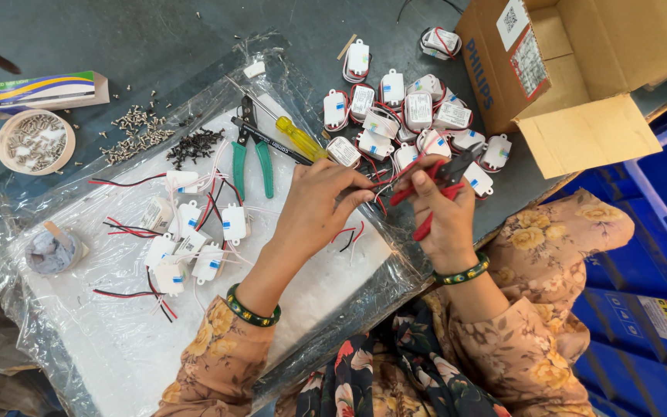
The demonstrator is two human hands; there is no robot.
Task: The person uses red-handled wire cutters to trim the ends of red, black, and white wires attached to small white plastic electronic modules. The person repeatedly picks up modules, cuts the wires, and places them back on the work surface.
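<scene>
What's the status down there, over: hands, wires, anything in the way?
Right hand gripping red-handled cutters. Left hand pinching thin wires at the cutter tip. Green pliers and yellow screwdriver lie close beside the left hand.

This is a small workshop where little electric parts get put together. On the gray table (pixel 156 46) sit piles of small white boxes with red and black wires (pixel 407 116) at 1 o'clock, heaps of tiny screws (pixel 137 131) and a round bowl of screws (pixel 35 141) at 10 o'clock. Green pliers (pixel 250 158) and a yellow screwdriver (pixel 299 137) lie near the middle, an open cardboard box (pixel 580 69) stands at 2 o'clock, and blue crates (pixel 650 270) are stacked at 4 o'clock.
</scene>
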